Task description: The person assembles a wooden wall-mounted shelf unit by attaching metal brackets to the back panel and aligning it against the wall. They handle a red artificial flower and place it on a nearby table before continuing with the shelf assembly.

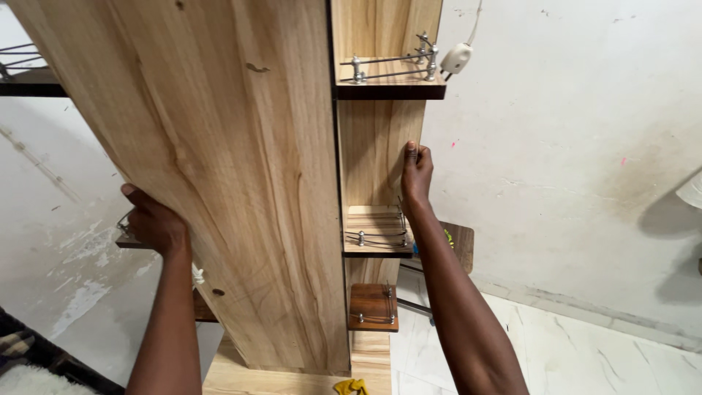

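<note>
A tall light-wood cabinet (241, 175) stands tilted in front of me, its wide front panel filling the middle of the view. My left hand (152, 222) grips the panel's left edge at mid height. My right hand (415, 174) is pressed flat on the right side panel, fingers pointing up, just above a small side shelf (376, 235) with thin metal rails. Another railed shelf (387, 79) sits higher up, and a darker one (373, 307) lower down.
A white wall (570, 146) rises right behind the cabinet, with a white plug (457, 57) on a cord. A brown stool top (459, 241) shows behind my right arm. White tiled floor (585, 351) lies to the right, and a yellow cloth (351, 386) lies on the cabinet's base.
</note>
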